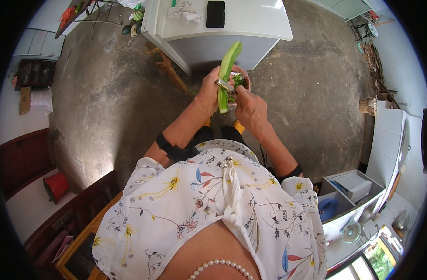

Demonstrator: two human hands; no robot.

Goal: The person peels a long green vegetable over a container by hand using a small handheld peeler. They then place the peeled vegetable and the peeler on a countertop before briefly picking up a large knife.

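My left hand [209,88] is wrapped around the middle of a long pale-green vegetable [230,59], perhaps a cucumber or a gourd, whose surface looks largely peeled. It points away from me, tilted slightly right at its far end. In my right hand [252,107] is a metal peeler [224,85], its head lying across the vegetable beside my left fingers. Under both hands stands a pinkish bin [248,79], with green peelings [238,80] inside. My hands and the vegetable hide part of the bin.
Just beyond the bin is a white table [248,29] bearing a black phone [215,14] and a crumpled cloth [185,12]. A brown broom-like object [171,70] lies on the concrete floor [304,91]. Watermelons [138,14] sit left of the table.
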